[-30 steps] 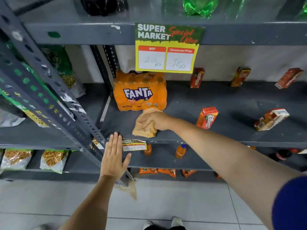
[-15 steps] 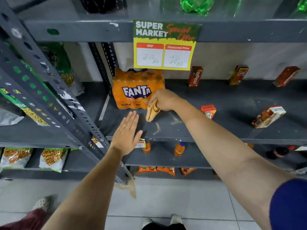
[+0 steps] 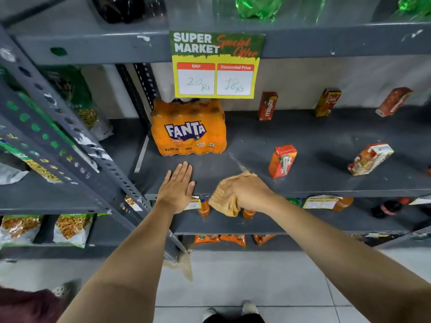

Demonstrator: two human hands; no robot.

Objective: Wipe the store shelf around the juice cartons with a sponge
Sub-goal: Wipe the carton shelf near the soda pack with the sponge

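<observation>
My right hand [image 3: 249,191] grips a tan sponge cloth [image 3: 225,201] at the front edge of the grey shelf [image 3: 314,183]; the cloth hangs partly over the lip. My left hand [image 3: 178,187] lies flat and open on the shelf's front, left of the cloth. A red juice carton [image 3: 282,160] stands just beyond my right hand. Another carton [image 3: 370,158] lies tilted to the right. Three more cartons [image 3: 267,105] [image 3: 327,102] [image 3: 394,101] stand along the back wall. A faint wet streak [image 3: 238,163] crosses the shelf.
An orange Fanta multipack [image 3: 189,129] sits at the shelf's left. A yellow price sign [image 3: 215,65] hangs from the shelf above. A slanted perforated upright [image 3: 77,141] runs on the left. Snack bags [image 3: 70,229] and small bottles fill lower shelves. Another person's foot [image 3: 60,289] shows bottom left.
My right hand pulled the cloth from beside the Fanta pack back to the shelf's front edge. My left hand moved up from the shelf lip onto the shelf surface.
</observation>
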